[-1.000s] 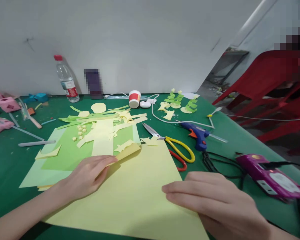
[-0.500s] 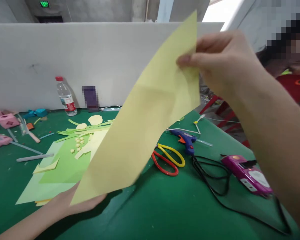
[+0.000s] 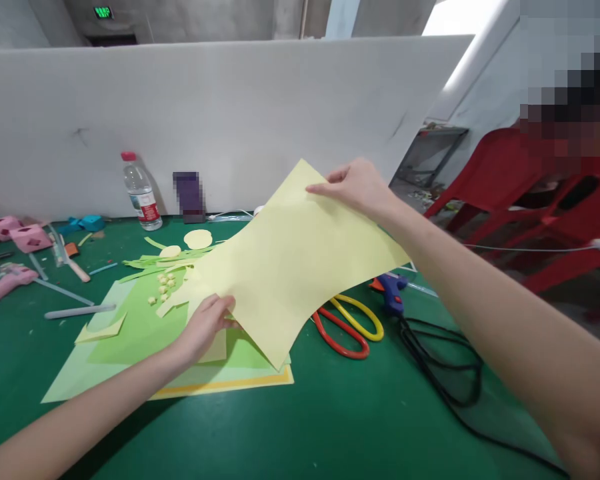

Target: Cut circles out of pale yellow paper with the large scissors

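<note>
A sheet of pale yellow paper [image 3: 300, 260] is held up over the table, slightly bent, with curved edges. My left hand [image 3: 207, 327] pinches its lower left edge between thumb and fingers. At the upper right edge, my right hand [image 3: 355, 190] grips it, thumb on the near face. Beneath, on the left, lie green paper sheets [image 3: 145, 340] with small yellow paper stars [image 3: 165, 283], strips of green paper [image 3: 155, 263] and yellow scraps. Scissors [image 3: 347, 327] with one red and one yellow handle lie partly under the raised sheet, their blades hidden.
A blue glue gun [image 3: 393, 293] with a black cable [image 3: 440, 373] lies on the right. A water bottle [image 3: 143, 193] stands by the white partition [image 3: 255, 120]. Pink tools [image 3: 7, 287] and glue sticks [image 3: 80, 311] lie left. Red chairs [image 3: 500, 180] and a person are at right.
The yellow paper has come down and turned to face me more flatly. My right hand has lowered and moved left; my left hand has risen and now pinches the sheet's edge.
</note>
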Demonstrator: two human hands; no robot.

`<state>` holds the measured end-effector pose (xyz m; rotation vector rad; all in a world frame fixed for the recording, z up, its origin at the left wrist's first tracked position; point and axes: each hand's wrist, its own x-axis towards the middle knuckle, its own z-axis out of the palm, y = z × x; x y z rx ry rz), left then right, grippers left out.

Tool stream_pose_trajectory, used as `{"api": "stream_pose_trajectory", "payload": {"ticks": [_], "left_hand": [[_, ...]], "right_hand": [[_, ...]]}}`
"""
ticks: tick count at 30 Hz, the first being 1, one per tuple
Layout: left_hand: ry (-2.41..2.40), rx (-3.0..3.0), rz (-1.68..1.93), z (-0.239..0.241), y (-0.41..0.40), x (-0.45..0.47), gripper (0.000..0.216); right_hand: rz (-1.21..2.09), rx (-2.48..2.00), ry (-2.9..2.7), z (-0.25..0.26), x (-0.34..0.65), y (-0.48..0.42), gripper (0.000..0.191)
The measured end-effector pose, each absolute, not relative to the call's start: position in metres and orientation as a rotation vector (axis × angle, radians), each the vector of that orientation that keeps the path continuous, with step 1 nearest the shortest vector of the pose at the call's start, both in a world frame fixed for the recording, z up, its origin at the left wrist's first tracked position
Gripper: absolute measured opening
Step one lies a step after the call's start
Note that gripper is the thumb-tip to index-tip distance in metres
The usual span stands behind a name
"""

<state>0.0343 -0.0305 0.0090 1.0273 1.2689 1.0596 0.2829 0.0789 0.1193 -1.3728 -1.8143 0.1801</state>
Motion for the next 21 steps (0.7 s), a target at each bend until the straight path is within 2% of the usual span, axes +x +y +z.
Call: {"api": "stream_pose_trajectory", "payload": {"ticks": [3,6,8,11,15,18,20,21], "left_hand": [[1.234,0.992,1.127,0.007,-0.015,0.035,0.025],[1.162,1.013,1.152,0.018,-0.009,0.039,0.017],[1.068,1.056,1.156,0.03,-0.008,0.045,0.016],[0.917,1.113,1.169,0.047,-0.011,0.056,0.026],[0.813,1.195,1.243,0.055,-0.014,0.058,0.026],[0.841,1.214,1.288,0.053,-0.014,0.052,0.02],[0.863,1.211,1.293,0.053,-0.014,0.047,0.019],[0.866,1.217,1.304,0.054,-0.015,0.046,0.019]], "right_hand": [[0.084,-1.414,-1.905,0.122,0.272,0.072,0.056],[0.101,-1.352,-2.044,0.128,0.248,0.054,0.05],[0.202,-1.289,-2.137,0.129,0.229,0.039,0.047],[0.44,-1.165,-2.211,0.123,0.206,0.02,0.042],[0.745,-0.985,-2.148,0.111,0.199,0.002,0.048],[0.815,-0.911,-2.072,0.106,0.209,-0.009,0.03],[0.642,-0.932,-1.901,0.103,0.221,-0.013,0.014],[0.501,-0.957,-1.756,0.101,0.227,-0.014,0.016]]}}
